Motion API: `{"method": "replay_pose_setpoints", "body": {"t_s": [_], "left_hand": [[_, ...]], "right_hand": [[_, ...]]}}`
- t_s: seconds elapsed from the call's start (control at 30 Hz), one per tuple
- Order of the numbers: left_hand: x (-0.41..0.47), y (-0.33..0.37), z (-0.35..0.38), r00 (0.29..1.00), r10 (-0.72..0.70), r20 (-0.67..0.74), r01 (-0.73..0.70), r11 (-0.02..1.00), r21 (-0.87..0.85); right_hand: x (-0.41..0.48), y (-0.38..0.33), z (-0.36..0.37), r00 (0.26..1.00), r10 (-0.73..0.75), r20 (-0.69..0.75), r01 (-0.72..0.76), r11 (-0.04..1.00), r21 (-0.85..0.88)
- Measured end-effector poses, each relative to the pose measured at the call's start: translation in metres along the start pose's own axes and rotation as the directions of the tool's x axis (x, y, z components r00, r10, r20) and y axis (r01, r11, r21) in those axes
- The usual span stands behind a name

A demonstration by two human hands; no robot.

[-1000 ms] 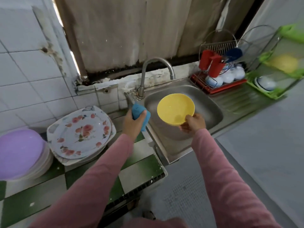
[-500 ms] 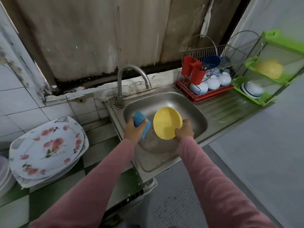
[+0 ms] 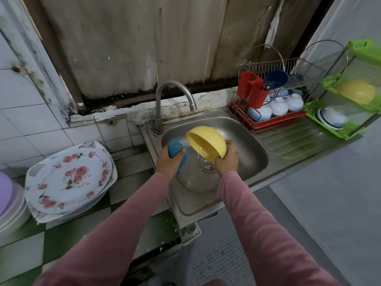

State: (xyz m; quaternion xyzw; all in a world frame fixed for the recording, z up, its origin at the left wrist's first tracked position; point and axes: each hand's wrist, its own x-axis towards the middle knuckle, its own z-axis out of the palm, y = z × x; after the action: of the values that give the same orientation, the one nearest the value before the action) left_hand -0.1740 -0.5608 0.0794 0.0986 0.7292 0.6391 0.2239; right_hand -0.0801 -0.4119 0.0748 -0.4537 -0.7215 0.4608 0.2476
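Kitchen counter with a steel sink set into it, seen from above.

The counter (image 3: 86,240), tiled in green and white checks, fills the picture from seven to nine o'clock. On it, at nine o'clock from the sink (image 3: 253,153), lies a stack of plates (image 3: 70,178), the top one white with pink flowers. Just beyond, cut by the picture's edge, is a purple-topped pile (image 3: 8,195) of white dishes. A tap (image 3: 158,104) rises from the sink's rim at eleven o'clock, and the drain (image 3: 206,167) sits mid-basin. A ribbed drainboard (image 3: 288,139) runs off toward three o'clock. A red wire rack (image 3: 274,120) stands at one o'clock, with a green rack (image 3: 340,131) just beside it at two.
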Motion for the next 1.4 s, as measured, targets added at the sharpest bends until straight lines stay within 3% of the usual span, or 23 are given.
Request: {"method": "replay_pose_setpoints", "body": {"t_s": [0.13, 0.27, 0.47, 0.6, 0.9, 1.0, 1.07, 1.13, 1.2, 1.27, 1.4], "left_hand": [[-0.003, -0.001, -0.011, 1.0, -0.005, -0.013, 0.004, 1.0, -0.023], [-0.011, -0.003, -0.03, 0.999, -0.016, -0.028, 0.014, 0.999, -0.048], [-0.031, -0.012, -0.079, 0.996, -0.035, -0.079, 0.027, 0.994, -0.107], [-0.049, -0.018, -0.119, 0.973, 0.026, -0.231, -0.035, 0.999, -0.033], [-0.087, -0.011, -0.21, 0.842, 0.185, -0.506, -0.216, 0.976, -0.003], [-0.093, -0.013, -0.239, 0.787, 0.365, -0.497, -0.291, 0.931, 0.222], [-0.093, -0.018, -0.258, 0.766, 0.52, -0.378, -0.307, 0.812, 0.496], [-0.094, -0.021, -0.275, 0.796, 0.567, -0.213, -0.278, 0.654, 0.703], [-0.099, -0.021, -0.287, 0.89, 0.448, -0.085, -0.228, 0.598, 0.769], [-0.103, -0.023, -0.294, 0.974, 0.224, -0.03, -0.124, 0.64, 0.758], [-0.111, -0.016, -0.302, 0.994, -0.067, 0.092, -0.041, 0.546, 0.837]], "right_hand": [[-0.008, -0.002, 0.007, 0.998, -0.062, -0.026, 0.064, 0.994, 0.086], [-0.026, -0.009, 0.016, 0.999, -0.045, -0.031, 0.052, 0.953, 0.298], [-0.065, -0.025, 0.043, 0.951, 0.195, 0.242, -0.297, 0.794, 0.53], [-0.096, -0.034, 0.066, 0.887, 0.19, 0.421, -0.406, 0.755, 0.515], [-0.168, -0.068, 0.154, 0.736, 0.185, 0.651, -0.465, 0.837, 0.288], [-0.201, -0.076, 0.18, 0.609, 0.082, 0.789, -0.531, 0.781, 0.329], [-0.218, -0.082, 0.196, 0.55, 0.006, 0.835, -0.575, 0.728, 0.373], [-0.235, -0.088, 0.209, 0.521, -0.041, 0.853, -0.618, 0.671, 0.41], [-0.248, -0.095, 0.218, 0.495, -0.073, 0.866, -0.665, 0.61, 0.431], [-0.255, -0.099, 0.226, 0.488, -0.109, 0.866, -0.668, 0.593, 0.45], [-0.26, -0.102, 0.239, 0.481, -0.1, 0.871, -0.644, 0.634, 0.429]]}}
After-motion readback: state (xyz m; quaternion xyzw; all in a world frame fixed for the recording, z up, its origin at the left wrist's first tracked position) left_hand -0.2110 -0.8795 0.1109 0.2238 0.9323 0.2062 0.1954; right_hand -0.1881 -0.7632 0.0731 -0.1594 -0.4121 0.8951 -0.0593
